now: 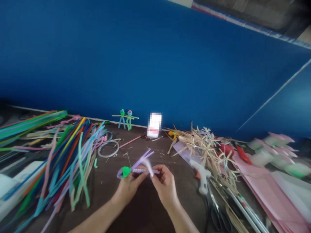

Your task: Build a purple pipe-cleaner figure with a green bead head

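Note:
Between my two hands, low over the dark tabletop, is a small figure (126, 171) of bent purple pipe cleaners with a green ball-like end. My left hand (128, 187) is closed on its purple middle, just right of the green part. Thumb and fingers of my right hand (164, 181) pinch a pale purple pipe cleaner (147, 164), whose raised end is smeared by motion. Other purple ends stick up and away behind the hands. Two finished-looking pipe cleaner figures (125, 120) lean against the blue wall.
Colourful pipe cleaners (65, 161) lie heaped at left, near a clear tape ring (108, 149). A blurred-out bright phone-like screen (155, 124) stands by the wall. At right are a glue gun (202, 176), scissors (218, 216), beige strips (201, 142) and pink sheets (264, 191).

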